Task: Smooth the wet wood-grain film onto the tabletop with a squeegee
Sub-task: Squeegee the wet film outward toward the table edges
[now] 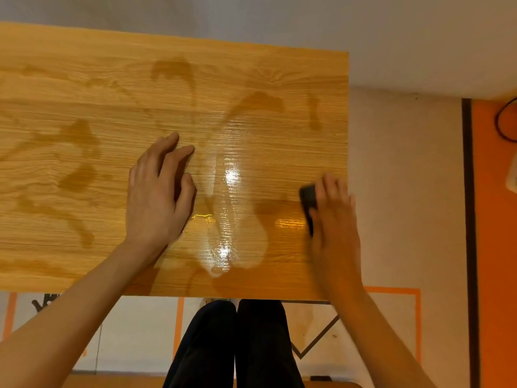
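Note:
The wood-grain film (112,169) covers the tabletop, with dark wet patches and a glossy wet streak (232,214) down its right half. My left hand (159,191) lies flat on the film near the middle, fingers straight and pointing away from me. My right hand (333,217) grips a small black squeegee (308,203) at the table's right edge, its blade on the film. The hand is blurred and covers most of the squeegee.
The table's right edge (347,135) and near edge (195,295) border a pale floor with orange tape lines (391,289). My dark-trousered legs (235,345) stand under the near edge. A black cable (500,121) lies on an orange surface at far right.

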The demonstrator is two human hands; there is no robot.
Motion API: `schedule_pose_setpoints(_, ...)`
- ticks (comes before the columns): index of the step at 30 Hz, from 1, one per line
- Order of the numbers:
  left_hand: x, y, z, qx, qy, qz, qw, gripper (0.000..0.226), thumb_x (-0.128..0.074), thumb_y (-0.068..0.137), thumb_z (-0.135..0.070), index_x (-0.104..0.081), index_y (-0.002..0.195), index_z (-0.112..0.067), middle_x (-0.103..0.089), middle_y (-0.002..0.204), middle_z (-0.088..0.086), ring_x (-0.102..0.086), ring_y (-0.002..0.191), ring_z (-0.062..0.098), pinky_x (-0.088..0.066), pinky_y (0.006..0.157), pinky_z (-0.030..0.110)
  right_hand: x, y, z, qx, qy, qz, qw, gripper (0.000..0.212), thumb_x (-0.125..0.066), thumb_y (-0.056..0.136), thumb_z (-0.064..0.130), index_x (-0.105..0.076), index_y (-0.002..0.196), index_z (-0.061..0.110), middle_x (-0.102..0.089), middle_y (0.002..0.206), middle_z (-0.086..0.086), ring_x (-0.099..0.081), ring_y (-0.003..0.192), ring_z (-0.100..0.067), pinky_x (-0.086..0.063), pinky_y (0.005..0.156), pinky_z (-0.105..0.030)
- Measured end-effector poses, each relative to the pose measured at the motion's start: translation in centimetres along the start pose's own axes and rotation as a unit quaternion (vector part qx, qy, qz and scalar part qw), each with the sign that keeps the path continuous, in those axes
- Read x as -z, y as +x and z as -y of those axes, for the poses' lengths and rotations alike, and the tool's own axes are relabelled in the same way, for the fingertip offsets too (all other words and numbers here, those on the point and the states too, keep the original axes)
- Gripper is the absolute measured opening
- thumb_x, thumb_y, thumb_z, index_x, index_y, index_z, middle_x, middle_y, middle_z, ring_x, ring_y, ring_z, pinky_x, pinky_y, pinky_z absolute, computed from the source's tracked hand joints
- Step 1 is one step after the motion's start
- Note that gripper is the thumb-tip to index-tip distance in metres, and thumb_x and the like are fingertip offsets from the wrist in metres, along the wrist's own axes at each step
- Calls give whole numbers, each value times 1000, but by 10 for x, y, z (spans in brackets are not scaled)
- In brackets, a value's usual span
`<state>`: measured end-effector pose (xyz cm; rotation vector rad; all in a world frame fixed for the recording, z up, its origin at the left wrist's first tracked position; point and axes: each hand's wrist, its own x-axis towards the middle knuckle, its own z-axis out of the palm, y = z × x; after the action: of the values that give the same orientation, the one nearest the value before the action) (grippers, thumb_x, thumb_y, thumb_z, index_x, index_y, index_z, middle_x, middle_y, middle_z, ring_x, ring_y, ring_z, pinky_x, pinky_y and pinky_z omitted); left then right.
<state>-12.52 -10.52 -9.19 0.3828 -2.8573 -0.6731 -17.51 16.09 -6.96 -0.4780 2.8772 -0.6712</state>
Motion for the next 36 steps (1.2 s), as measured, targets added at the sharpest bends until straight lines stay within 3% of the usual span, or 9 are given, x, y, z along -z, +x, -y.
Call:
schedule_pose_setpoints(4,0,0,2,2,3,3,1000,41,-46,101,-22,-52,141,-15,-42,154,6,-38,144,27,-30,113,42,2,68,-4,-29,30,-44,998,47,-38,103,8,-27,149,3,-22,158,-12,-13,149,-25,-2,123,-35)
schedule_pose_setpoints(8,0,-2,0,5,2,4,1000,42,-46,100,-23,-52,141,-15,-43,154,5,-39,144,26,-30,113,42,-1,0,-4,-24,40,-31,998,51,-39,103,12,-19,149,11,-11,158,-2,-8,149,-21,0,123,-34)
schedule_pose_setpoints(14,0,2,-3,9,7,0,1000,42,-46,99,-21,-52,141,-14,-42,154,6,-39,144,27,-29,113,41,6,53,-13,5,11,-29,999,47,-37,103,11,-27,149,5,-22,158,-11,-10,148,-22,-5,124,-39)
schedule_pose_setpoints(19,0,1,-2,13,10,5,1000,42,-47,99,-21,-53,140,-14,-42,154,6,-39,143,28,-30,111,42,-19,90,13,-94,-27,-99,990,48,-23,105,21,-25,150,6,-21,159,-12,-15,149,-30,-6,123,-45)
schedule_pose_setpoints(26,1,2,-2,18,14,14,1000,42,-47,99,-21,-52,140,-16,-41,155,5,-38,144,28,-31,110,43,-57,67,95,57,-11,-7,998,51,-42,102,18,-28,150,13,-21,160,-7,-13,150,-23,0,123,-39)
schedule_pose_setpoints(28,1,1,-2,17,8,15,1000,42,-47,99,-21,-52,140,-15,-41,154,6,-39,143,29,-32,109,44,-41,71,81,103,-16,30,994,50,-47,100,19,-33,148,11,-28,157,-8,-21,148,-26,-10,123,-45)
schedule_pose_setpoints(30,1,1,-1,13,5,19,1000,42,-47,99,-21,-52,139,-14,-42,154,7,-40,143,30,-33,108,45,-18,76,49,57,1,18,998,50,-49,99,14,-35,147,7,-31,155,-12,-24,146,-30,-17,121,-52)
schedule_pose_setpoints(33,1,2,-2,18,6,22,1000,42,-47,99,-21,-53,139,-13,-42,153,9,-39,142,32,-33,108,47,1,85,20,-102,47,-50,992,51,-39,104,16,-23,151,11,-17,161,-6,-7,150,-22,1,124,-41)
schedule_pose_setpoints(36,2,2,-3,22,-1,26,999,42,-47,99,-21,-52,140,-11,-42,153,10,-39,143,32,-33,109,48,-27,90,52,-132,-15,-84,988,51,-28,106,22,-13,153,10,-9,162,-7,-2,151,-23,7,121,-35)
